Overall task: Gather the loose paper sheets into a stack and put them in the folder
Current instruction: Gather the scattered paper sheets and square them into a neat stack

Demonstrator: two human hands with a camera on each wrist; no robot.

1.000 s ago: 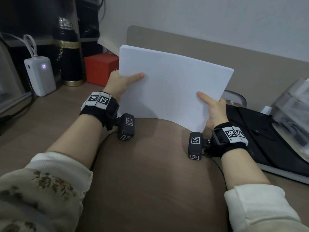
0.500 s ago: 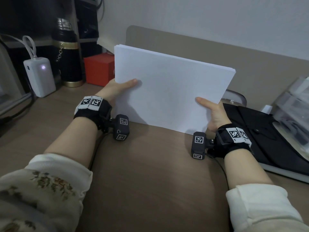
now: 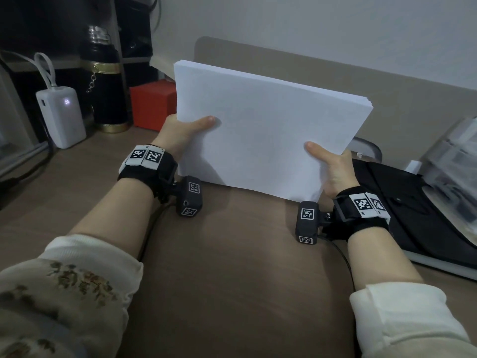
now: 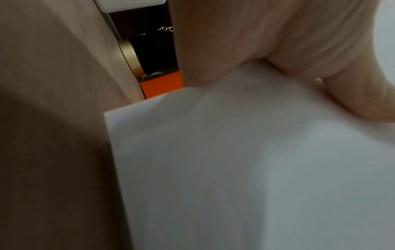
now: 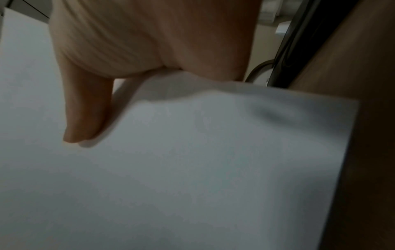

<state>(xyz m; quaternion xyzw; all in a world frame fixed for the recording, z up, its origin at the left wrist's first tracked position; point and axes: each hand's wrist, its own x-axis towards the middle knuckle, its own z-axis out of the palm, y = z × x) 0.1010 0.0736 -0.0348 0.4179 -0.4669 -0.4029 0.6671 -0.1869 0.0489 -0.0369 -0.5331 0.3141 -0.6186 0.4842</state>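
Note:
A stack of white paper sheets (image 3: 260, 130) stands nearly upright on its long lower edge on the brown desk (image 3: 232, 267). My left hand (image 3: 180, 130) grips its left side, thumb on the front face. On the opposite side my right hand (image 3: 333, 166) holds the stack the same way. The fingers behind the sheets are hidden. Both wrist views are filled by the paper (image 4: 245, 169) (image 5: 171, 169) with a thumb pressed on it. The black folder (image 3: 413, 210) lies flat on the desk to the right of my right hand.
A white power bank (image 3: 62, 115), a black flask with gold bands (image 3: 105, 83) and a red box (image 3: 152, 104) stand at the back left. A beige panel (image 3: 400, 99) rises behind the paper. Clear plastic trays (image 3: 454, 164) sit at the far right.
The stack has come down from above the desk until its lower edge rests on the desk. Both hands came down and toward me with it, keeping their grip.

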